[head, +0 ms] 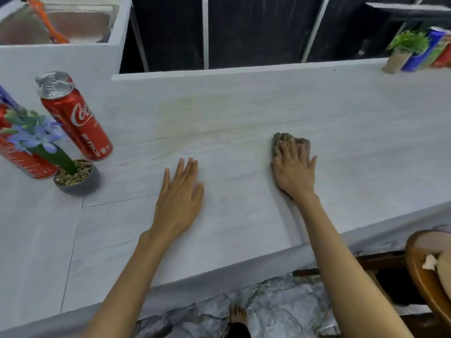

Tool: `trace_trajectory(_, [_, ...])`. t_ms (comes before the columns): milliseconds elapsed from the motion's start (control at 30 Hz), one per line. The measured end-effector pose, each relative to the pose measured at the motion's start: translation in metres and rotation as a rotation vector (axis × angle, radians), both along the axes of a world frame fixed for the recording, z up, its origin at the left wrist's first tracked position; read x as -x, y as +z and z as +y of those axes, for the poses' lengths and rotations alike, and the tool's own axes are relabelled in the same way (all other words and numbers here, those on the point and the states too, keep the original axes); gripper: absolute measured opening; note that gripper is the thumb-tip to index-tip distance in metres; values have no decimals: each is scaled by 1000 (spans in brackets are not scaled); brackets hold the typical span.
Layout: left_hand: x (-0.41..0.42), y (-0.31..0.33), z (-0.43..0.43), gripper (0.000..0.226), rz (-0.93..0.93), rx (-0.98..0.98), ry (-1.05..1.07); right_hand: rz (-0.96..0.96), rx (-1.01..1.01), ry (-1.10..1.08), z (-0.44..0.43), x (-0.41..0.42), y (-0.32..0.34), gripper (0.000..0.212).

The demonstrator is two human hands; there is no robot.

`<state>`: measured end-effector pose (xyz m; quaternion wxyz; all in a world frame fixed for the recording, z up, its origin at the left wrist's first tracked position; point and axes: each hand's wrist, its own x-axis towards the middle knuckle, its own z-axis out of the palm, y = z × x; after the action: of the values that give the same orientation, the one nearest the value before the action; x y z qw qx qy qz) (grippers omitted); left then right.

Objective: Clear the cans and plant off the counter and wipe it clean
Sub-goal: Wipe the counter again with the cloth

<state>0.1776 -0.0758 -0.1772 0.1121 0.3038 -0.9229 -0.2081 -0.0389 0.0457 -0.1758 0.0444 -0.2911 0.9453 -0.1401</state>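
Observation:
My right hand presses flat on a brownish-grey cloth on the white counter, fingers spread and straight. My left hand lies flat on the bare counter, fingers straight, holding nothing. At the left stand a red cola can, a second red can partly hidden, and a small grey pot with a purple-flowered plant. At the far right corner stand a green plant in a beige pot, a blue can and a red can.
A steel sink with an orange tool lies at the back left behind a raised white ledge. A wooden chair stands at the lower right beside the counter's front edge. Marble floor and my foot show below.

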Motion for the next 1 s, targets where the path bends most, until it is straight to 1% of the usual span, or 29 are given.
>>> trace_trajectory(33, [1, -1, -2, 52, 12, -9, 22, -5, 5, 79, -26, -17, -2, 54])
trace_trajectory(100, [1, -3, -7, 53, 58, -16, 83, 0, 40, 324, -62, -71, -10, 60])
trace_trajectory(167, [-1, -3, -13, 57, 102, -24, 168, -14, 84, 577, -61, -121, -12, 72])
trace_trajectory(200, [-3, -4, -16, 57, 107, -24, 203, -34, 85, 677, -48, -128, -9, 74])
trace_trajectory(233, [-4, -4, -20, 57, 99, -14, 225, -33, 81, 739, -33, -119, -8, 73])
trace_trajectory(267, [-4, -5, -24, 58, 85, 2, 234, -8, 65, 751, -17, -95, -9, 72])
trace_trajectory(300, [-2, -6, -27, 59, 70, 18, 232, 26, 36, 714, -2, -63, -9, 73])
trace_trajectory(367, [6, -7, -32, 59, 44, 29, 221, 69, -21, 515, 17, 17, -8, 71])
trace_trajectory(400, [11, -7, -34, 58, 33, 23, 224, 45, -51, 391, 18, 56, -5, 65])
trace_trajectory(467, [16, -5, -39, 54, 24, -1, 256, -13, -64, 197, 0, 111, 2, 55])
trace_trajectory(533, [13, -4, -45, 52, 18, -8, 313, -39, -33, 130, -44, 127, 6, 53])
trace_trajectory(600, [3, -4, -47, 52, 3, -9, 375, -48, -12, 228, -96, 104, 6, 53])
trace_trajectory(700, [-13, -5, -48, 59, -10, -12, 452, -14, -14, 571, -144, 12, -3, 53])
trace_trajectory(733, [-16, -5, -49, 62, -8, -13, 458, -4, 3, 698, -143, -23, -6, 53])
trace_trajectory(800, [-23, -3, -50, 56, 8, -16, 490, -10, 30, 998, -119, -73, -6, 56])
trace_trajectory(867, [-29, 1, -50, 51, 32, -9, 501, -30, 25, 1226, -87, -68, -3, 63])
trace_trajectory(900, [-32, 3, -51, 51, 37, 1, 491, -38, 15, 1273, -78, -47, -2, 65])
trace_trajectory(933, [-34, 4, -51, 53, 34, 10, 473, -25, -11, 1267, -76, -20, -1, 64])
trace_trajectory(967, [-35, 6, -52, 55, 28, 15, 450, -1, -42, 1205, -80, 10, -2, 63])
trace_trajectory(1000, [-34, 6, -54, 58, 22, 16, 427, 25, -70, 1099, -90, 38, -1, 63])
